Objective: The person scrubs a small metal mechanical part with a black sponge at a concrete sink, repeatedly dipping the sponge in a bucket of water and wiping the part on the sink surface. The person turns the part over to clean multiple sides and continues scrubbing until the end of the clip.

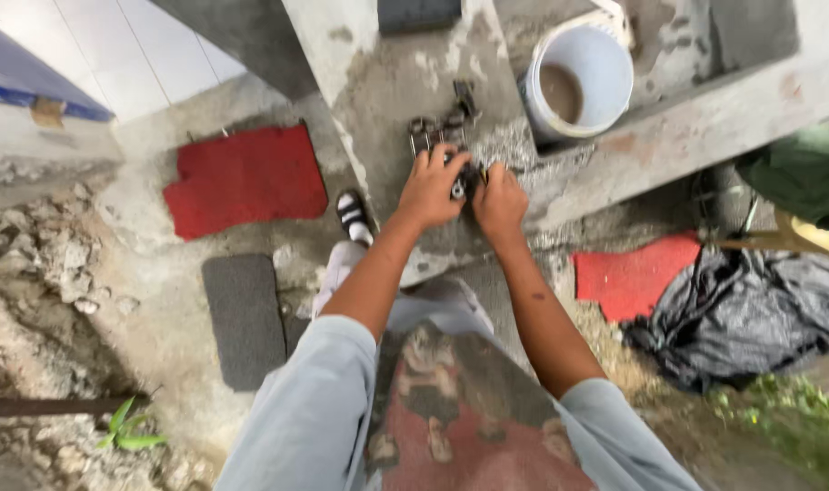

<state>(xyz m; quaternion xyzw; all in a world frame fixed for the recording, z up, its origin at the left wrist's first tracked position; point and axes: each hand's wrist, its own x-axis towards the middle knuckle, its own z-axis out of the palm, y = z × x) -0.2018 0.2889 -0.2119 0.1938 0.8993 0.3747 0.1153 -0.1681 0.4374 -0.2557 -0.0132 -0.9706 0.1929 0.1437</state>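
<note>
**Both hands on a small metal part at the concrete ledge**

A white bucket (580,80) is standing just beside the work, to the right, with muddy water inside. On the ground are lying a red mat (244,178), a grey mat (244,318) and a black plastic sheet (746,314) — rubble is at the left. The counter (387,82) is rough grey concrete. The left hand (430,189) and right hand (498,202) are gripping together a dark metal assembly (446,127) — blurred, details unclear.
</note>
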